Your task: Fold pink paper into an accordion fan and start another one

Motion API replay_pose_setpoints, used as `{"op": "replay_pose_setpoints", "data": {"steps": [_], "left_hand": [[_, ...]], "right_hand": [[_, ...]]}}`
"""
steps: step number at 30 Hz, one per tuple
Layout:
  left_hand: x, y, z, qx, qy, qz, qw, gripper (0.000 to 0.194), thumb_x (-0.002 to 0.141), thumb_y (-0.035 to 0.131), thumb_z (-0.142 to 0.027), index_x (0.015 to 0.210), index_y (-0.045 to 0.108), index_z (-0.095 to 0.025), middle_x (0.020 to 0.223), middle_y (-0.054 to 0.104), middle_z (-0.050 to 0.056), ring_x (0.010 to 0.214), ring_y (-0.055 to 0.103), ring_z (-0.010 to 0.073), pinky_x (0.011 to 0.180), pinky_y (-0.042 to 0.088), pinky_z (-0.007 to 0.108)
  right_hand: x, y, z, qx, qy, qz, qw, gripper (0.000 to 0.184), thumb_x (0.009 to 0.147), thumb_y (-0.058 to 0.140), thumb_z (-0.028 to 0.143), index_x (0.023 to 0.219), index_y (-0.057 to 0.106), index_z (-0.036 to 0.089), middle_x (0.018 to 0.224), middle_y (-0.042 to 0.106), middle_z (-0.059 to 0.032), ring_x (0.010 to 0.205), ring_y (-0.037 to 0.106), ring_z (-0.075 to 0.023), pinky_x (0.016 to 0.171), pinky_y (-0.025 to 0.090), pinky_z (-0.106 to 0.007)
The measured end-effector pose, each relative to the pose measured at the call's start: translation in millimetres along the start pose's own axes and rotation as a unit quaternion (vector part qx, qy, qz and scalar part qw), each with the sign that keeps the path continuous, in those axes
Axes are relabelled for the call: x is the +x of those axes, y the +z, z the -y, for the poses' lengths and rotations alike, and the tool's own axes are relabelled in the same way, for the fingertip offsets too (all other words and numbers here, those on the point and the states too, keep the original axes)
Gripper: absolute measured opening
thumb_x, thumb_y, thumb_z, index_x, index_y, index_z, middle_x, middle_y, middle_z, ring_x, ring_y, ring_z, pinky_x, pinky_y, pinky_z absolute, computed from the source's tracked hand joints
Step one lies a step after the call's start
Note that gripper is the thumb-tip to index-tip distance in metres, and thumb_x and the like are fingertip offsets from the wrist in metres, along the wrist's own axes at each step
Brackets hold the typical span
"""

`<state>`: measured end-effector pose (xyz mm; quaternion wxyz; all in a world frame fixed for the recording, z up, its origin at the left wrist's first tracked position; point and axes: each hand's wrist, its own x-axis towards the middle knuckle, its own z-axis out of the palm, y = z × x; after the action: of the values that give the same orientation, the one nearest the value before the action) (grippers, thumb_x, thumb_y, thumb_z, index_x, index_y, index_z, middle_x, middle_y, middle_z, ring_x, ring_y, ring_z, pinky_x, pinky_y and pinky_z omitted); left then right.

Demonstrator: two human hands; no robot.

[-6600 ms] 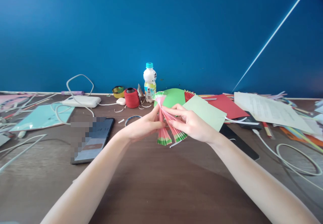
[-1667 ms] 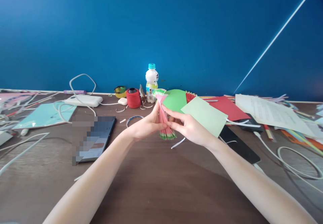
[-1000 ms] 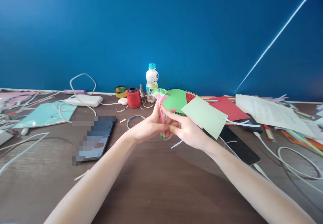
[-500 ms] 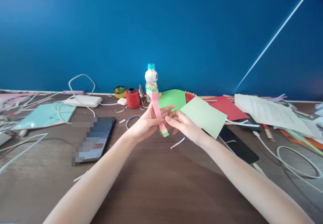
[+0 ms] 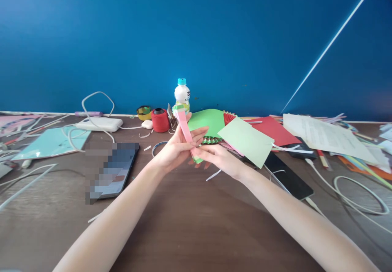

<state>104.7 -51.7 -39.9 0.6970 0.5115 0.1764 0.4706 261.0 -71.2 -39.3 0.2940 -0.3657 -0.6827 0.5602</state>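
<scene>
Pleated together into a narrow strip, a pink paper fan (image 5: 185, 130) with green and white ends tilts in the middle of the view. My left hand (image 5: 174, 151) grips it, the thumb pressed across its front and the fingers behind it. My right hand (image 5: 219, 158) is at the fan's lower end, its thumb and fingers closed about the green tip; some of its fingers are hidden behind. Just beyond my hands lie a green paper sheet (image 5: 208, 121) and a pale green sheet (image 5: 246, 140). A red pleated paper (image 5: 229, 119) shows between them.
A bottle (image 5: 182, 93) with a teal cap stands by the blue wall, beside a red thread spool (image 5: 160, 121). On the left are a phone (image 5: 118, 174), a white power bank (image 5: 99, 124) and cables. Red paper (image 5: 275, 130), a black device (image 5: 289, 176) and printed sheets (image 5: 329, 137) lie on the right.
Earlier the fan was spread in two lower parts between both hands; these came together, and it is now folded into a flat strip. My right hand drew slightly away, then closed on the lower end.
</scene>
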Motion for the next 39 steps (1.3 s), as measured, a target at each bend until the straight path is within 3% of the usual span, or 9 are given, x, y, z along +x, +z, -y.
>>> {"op": "replay_pose_setpoints", "data": {"steps": [3, 9, 12, 15, 18, 25, 29, 33, 39], "left_hand": [[-0.5, -1.2, 0.3, -0.004, -0.005, 0.0, 1.0, 0.095, 0.072, 0.058, -0.001, 0.14, 0.0, -0.033, 0.117, 0.06, 0.006, 0.122, 0.043, 0.019, 0.108, 0.019, 0.041], [-0.7, 1.2, 0.6, -0.038, -0.002, 0.02, 0.999, 0.086, 0.075, 0.055, -0.001, 0.14, 0.007, -0.03, 0.116, 0.061, 0.008, 0.121, 0.045, 0.0197, 0.108, 0.021, 0.042], [1.2, 2.8, 1.0, -0.051, -0.007, -0.023, 0.998, 0.063, 0.081, 0.051, -0.01, 0.137, 0.024, -0.022, 0.116, 0.06, 0.011, 0.118, 0.048, 0.0216, 0.107, 0.025, 0.042], [2.8, 1.2, 1.2, -0.033, -0.029, -0.078, 0.996, 0.037, 0.084, 0.049, -0.018, 0.121, 0.047, -0.012, 0.111, 0.062, 0.014, 0.113, 0.052, 0.0243, 0.105, 0.031, 0.042], [3.7, -2.4, 0.9, -0.013, -0.039, -0.092, 0.995, 0.025, 0.083, 0.05, -0.015, 0.106, 0.057, -0.009, 0.104, 0.066, 0.014, 0.108, 0.056, 0.0241, 0.103, 0.035, 0.041], [5.0, -6.9, -3.1, -0.03, -0.051, -0.079, 0.995, 0.022, 0.085, 0.048, -0.019, 0.1, 0.062, -0.01, 0.105, 0.066, 0.013, 0.109, 0.055, 0.0252, 0.103, 0.035, 0.043], [5.6, -12.8, -6.6, -0.015, -0.013, -0.084, 0.996, 0.024, 0.085, 0.048, -0.024, 0.1, 0.062, -0.011, 0.104, 0.066, 0.013, 0.11, 0.055, 0.0245, 0.102, 0.036, 0.041], [6.1, -18.6, -7.7, -0.016, -0.009, -0.088, 0.996, 0.02, 0.085, 0.048, -0.021, 0.09, 0.065, -0.012, 0.093, 0.069, 0.01, 0.1, 0.06, 0.0214, 0.098, 0.041, 0.038], [5.1, -18.5, -4.2, -0.021, -0.014, -0.077, 0.997, 0.018, 0.084, 0.049, -0.021, 0.092, 0.064, -0.014, 0.09, 0.069, 0.007, 0.096, 0.062, 0.0196, 0.097, 0.041, 0.037]], "right_hand": [[-0.6, 0.4, 1.3, 0.013, -0.001, 0.006, 1.0, 0.035, 0.078, 0.055, 0.047, 0.091, 0.062, 0.015, 0.088, 0.066, -0.0065, 0.075, 0.06, -0.0138, 0.064, 0.045, -0.026], [3.2, 6.3, -8.7, 0.058, -0.019, -0.039, 0.997, 0.027, 0.074, 0.062, 0.04, 0.076, 0.058, 0.013, 0.067, 0.064, -0.0038, 0.063, 0.059, -0.0131, 0.062, 0.047, -0.027], [4.6, 8.7, -15.0, 0.043, -0.04, -0.062, 0.996, 0.026, 0.075, 0.06, 0.039, 0.074, 0.057, 0.013, 0.065, 0.063, -0.0034, 0.058, 0.057, -0.0118, 0.059, 0.047, -0.026], [5.0, 10.1, -19.6, 0.008, -0.048, -0.076, 0.996, 0.025, 0.077, 0.058, 0.038, 0.072, 0.055, 0.014, 0.064, 0.062, -0.0033, 0.055, 0.055, -0.0114, 0.057, 0.046, -0.026], [4.8, 11.4, -21.5, -0.019, -0.057, -0.075, 0.995, 0.023, 0.078, 0.056, 0.037, 0.072, 0.053, 0.015, 0.064, 0.062, -0.0037, 0.056, 0.055, -0.0121, 0.056, 0.045, -0.026], [4.0, 12.5, -19.0, -0.064, -0.066, -0.091, 0.992, 0.021, 0.08, 0.053, 0.034, 0.071, 0.051, 0.016, 0.063, 0.06, -0.003, 0.059, 0.056, -0.0136, 0.056, 0.044, -0.026], [1.3, 14.4, -15.6, -0.102, -0.074, -0.114, 0.985, 0.019, 0.08, 0.053, 0.031, 0.068, 0.049, 0.017, 0.065, 0.061, -0.0023, 0.06, 0.056, -0.0137, 0.058, 0.042, -0.026], [-2.1, 16.4, -11.4, -0.151, -0.097, -0.112, 0.977, 0.019, 0.08, 0.052, 0.03, 0.066, 0.049, 0.018, 0.065, 0.059, -0.0006, 0.058, 0.052, -0.0123, 0.058, 0.039, -0.026], [-0.3, 12.3, -13.5, -0.177, -0.098, -0.09, 0.975, 0.015, 0.08, 0.05, 0.028, 0.069, 0.052, 0.018, 0.067, 0.056, 0.0004, 0.062, 0.05, -0.0125, 0.06, 0.038, -0.027]]}}
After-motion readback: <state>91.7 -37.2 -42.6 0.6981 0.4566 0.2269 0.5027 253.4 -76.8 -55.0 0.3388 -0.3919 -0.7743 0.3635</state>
